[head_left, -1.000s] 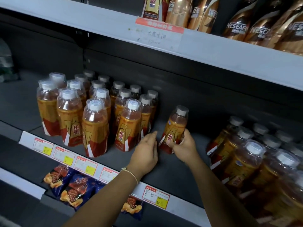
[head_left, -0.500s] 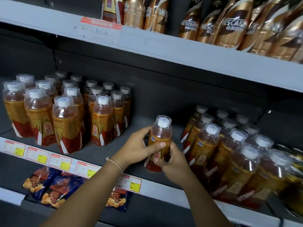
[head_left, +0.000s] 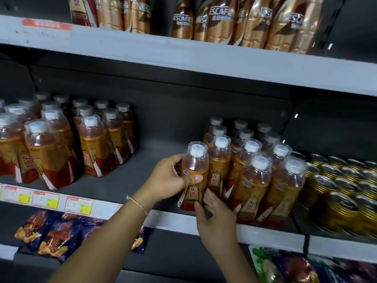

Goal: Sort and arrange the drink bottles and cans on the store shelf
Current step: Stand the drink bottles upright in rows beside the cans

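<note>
Both hands are on one orange drink bottle [head_left: 194, 176], held upright over the front edge of the middle shelf [head_left: 183, 221], touching the left flank of the right-hand bottle group [head_left: 255, 172]. My left hand [head_left: 167, 180] has its grip wrapped round the bottle's mid-body, thumb across the label; my right hand [head_left: 216, 219] holds the base from below, fingers closed on it. I cannot tell whether the base already rests on the shelf. Progress, as I judge it: partway. The right-hand group stands in tidy rows with a can block [head_left: 342, 190] just beside it toward the right end; a second cluster of matching bottles [head_left: 61, 144] sits at the left end, well apart, with bare shelf between. Remaining: seat this bottle, then probably merge the two clusters. Contents: amber liquid nearly to the shoulder, white cap on, plastic seal apparently intact.
</note>
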Available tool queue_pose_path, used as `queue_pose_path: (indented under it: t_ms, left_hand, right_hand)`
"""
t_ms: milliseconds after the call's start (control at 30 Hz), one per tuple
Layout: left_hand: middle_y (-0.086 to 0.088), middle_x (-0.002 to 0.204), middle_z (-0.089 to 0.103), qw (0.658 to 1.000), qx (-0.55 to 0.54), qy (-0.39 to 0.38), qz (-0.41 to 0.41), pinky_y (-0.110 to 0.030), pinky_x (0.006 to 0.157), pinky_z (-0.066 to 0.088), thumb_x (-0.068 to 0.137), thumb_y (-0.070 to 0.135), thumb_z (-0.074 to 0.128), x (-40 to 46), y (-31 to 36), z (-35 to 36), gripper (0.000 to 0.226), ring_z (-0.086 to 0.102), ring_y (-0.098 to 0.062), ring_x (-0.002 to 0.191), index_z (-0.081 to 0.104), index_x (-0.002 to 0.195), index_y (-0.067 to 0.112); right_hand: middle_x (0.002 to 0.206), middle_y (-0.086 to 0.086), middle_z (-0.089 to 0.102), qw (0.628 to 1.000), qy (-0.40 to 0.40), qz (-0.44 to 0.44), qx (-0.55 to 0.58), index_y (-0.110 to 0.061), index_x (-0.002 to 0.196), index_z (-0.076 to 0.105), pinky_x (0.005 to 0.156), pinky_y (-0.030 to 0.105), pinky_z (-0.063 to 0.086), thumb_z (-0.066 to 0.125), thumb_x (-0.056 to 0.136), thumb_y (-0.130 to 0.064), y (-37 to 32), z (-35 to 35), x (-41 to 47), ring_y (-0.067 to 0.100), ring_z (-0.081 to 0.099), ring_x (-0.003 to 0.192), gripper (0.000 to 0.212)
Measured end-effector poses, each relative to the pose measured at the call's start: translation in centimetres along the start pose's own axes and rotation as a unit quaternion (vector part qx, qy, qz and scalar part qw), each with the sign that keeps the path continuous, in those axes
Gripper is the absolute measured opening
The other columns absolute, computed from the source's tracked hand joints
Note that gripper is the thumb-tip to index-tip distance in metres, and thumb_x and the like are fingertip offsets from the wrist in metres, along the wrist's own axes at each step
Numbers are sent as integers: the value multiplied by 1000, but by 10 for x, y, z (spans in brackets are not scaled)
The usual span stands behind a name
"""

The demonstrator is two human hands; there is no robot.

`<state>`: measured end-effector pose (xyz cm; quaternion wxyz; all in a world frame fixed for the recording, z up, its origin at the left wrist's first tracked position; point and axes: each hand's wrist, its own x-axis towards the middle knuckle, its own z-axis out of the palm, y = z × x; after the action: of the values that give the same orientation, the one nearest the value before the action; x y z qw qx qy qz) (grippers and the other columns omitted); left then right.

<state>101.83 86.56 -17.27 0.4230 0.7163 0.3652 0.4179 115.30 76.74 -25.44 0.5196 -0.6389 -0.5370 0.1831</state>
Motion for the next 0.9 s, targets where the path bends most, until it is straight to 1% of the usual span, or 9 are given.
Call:
queue_pose_path:
  t_ms: [167,267,400,500,633,700,767,833,900]
  left_hand:
    - [10,105,73,1000,3,-11,-7,-9,74,50,72,20,87,-7,12,23,53,69,0,93,65,120,20]
    - [10,104,74,1000,0,-2,-11,-8,72,49,73,19,85,-11,16,33,51,69,0,92,66,120,20]
    - [11,107,73,1000,9,6,-13,-7,71,49,75,20,84,-13,20,41,53,68,0,94,64,123,21]
    - [10,111,71,1000,6,12,-16,-8,72,49,76,20,83,-14,22,46,54,67,-1,98,63,126,20]
    - [1,125,63,999,26,19,-14,-22,91,51,77,21,82,-14,23,50,54,63,-11,110,62,127,21]
    - [-1,125,62,999,34,28,-10,-24,94,50,77,20,82,-13,24,52,53,61,-11,111,62,127,20]
    - [0,124,61,998,43,38,-3,-18,92,49,77,20,82,-14,24,55,53,60,-10,111,63,126,19]
    - [1,122,60,997,51,50,5,-5,82,45,77,20,82,-15,24,59,53,59,-6,108,63,126,18]
    - [2,120,59,997,57,60,10,1,76,42,76,20,82,-15,25,62,54,58,-2,106,63,127,19]
  right_hand:
    - [130,-1,64,999,32,9,5,-10,141,54,96,22,52,67,93,-13,11,-16,-13,-3,60,107,50]
    - [127,1,68,998,68,-5,17,-8,135,61,98,29,54,67,91,-6,16,-21,-19,5,65,110,45]
    - [119,-2,71,993,116,-22,11,-9,127,67,92,11,48,70,87,-2,21,-25,-26,1,66,106,41]
    - [112,-4,72,990,132,-38,5,-9,123,70,87,5,46,73,84,0,24,-27,-28,-5,66,98,40]
    - [109,-28,63,992,119,-34,28,-10,123,70,85,1,45,72,84,1,28,-31,-26,-22,59,98,41]
    - [109,-28,62,993,111,-38,21,-10,124,70,85,1,44,72,85,0,27,-34,-25,-23,58,97,41]
    - [112,-20,66,993,110,-45,16,-9,125,69,86,2,45,72,85,-1,27,-37,-24,-20,60,97,41]
    - [116,-11,70,993,104,-50,12,-9,126,68,87,6,48,71,86,-2,27,-39,-23,-9,65,101,41]
    - [117,-5,72,994,96,-48,9,-9,126,68,87,10,49,70,87,-4,27,-41,-23,3,68,103,40]
